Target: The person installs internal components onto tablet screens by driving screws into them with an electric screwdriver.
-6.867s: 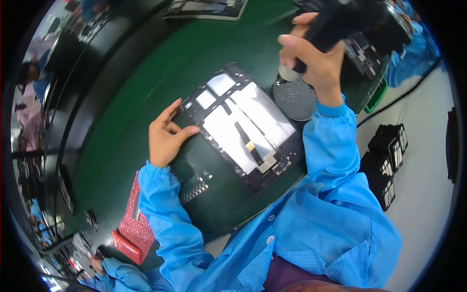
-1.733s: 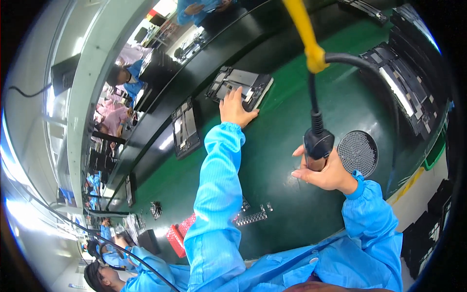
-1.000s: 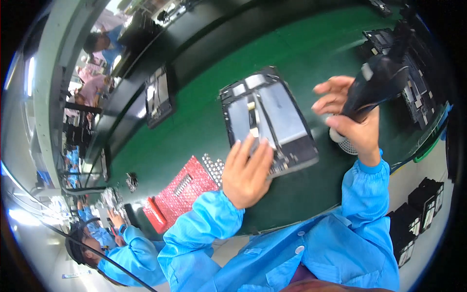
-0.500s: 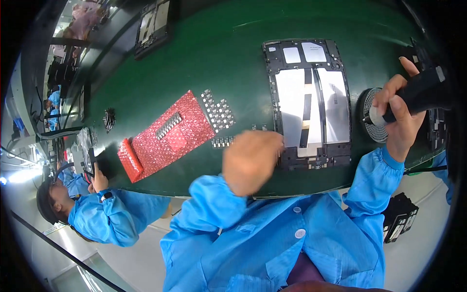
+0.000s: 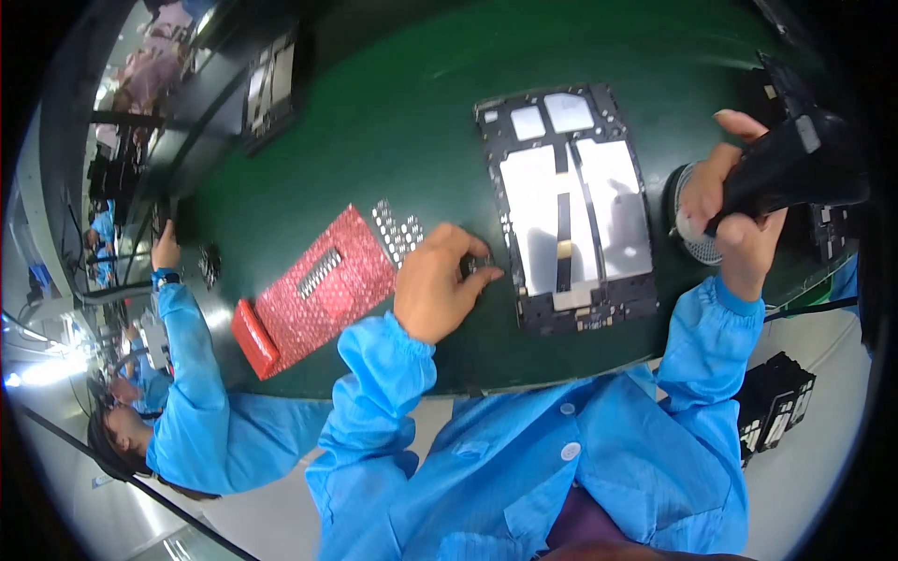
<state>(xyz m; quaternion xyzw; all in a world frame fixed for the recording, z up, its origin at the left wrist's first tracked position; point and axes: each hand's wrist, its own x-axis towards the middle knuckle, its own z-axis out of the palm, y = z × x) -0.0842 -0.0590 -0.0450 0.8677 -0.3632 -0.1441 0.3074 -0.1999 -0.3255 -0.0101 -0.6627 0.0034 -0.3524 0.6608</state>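
My left hand (image 5: 435, 290) rests low over the green table with its thumb and index finger curled together. Dark small parts (image 5: 480, 266) show between them, too blurred to make out. Just right of it lies an opened tablet-like panel (image 5: 575, 215), a black frame with silver plates and dark ribbon strips. My right hand (image 5: 725, 210) is wrapped round a thick black handheld tool (image 5: 795, 178). Behind that hand is a round grey reel-like disc (image 5: 681, 192), partly covered. Rows of small metal parts (image 5: 395, 224) lie left of my left hand.
A red bubble-wrap pouch (image 5: 313, 318) lies left, with a row of metal parts (image 5: 321, 273) on it. Beyond it is a dark clump of bits (image 5: 210, 266). Another panel (image 5: 271, 84) stands far left. A co-worker's sleeve (image 5: 192, 337) reaches in from the left. Black units (image 5: 776, 402) stand below the right edge.
My left hand has moved left, away from the panel's near corner, and its fingers now show. My right hand keeps its hold. The co-worker's arm has stretched farther forward.
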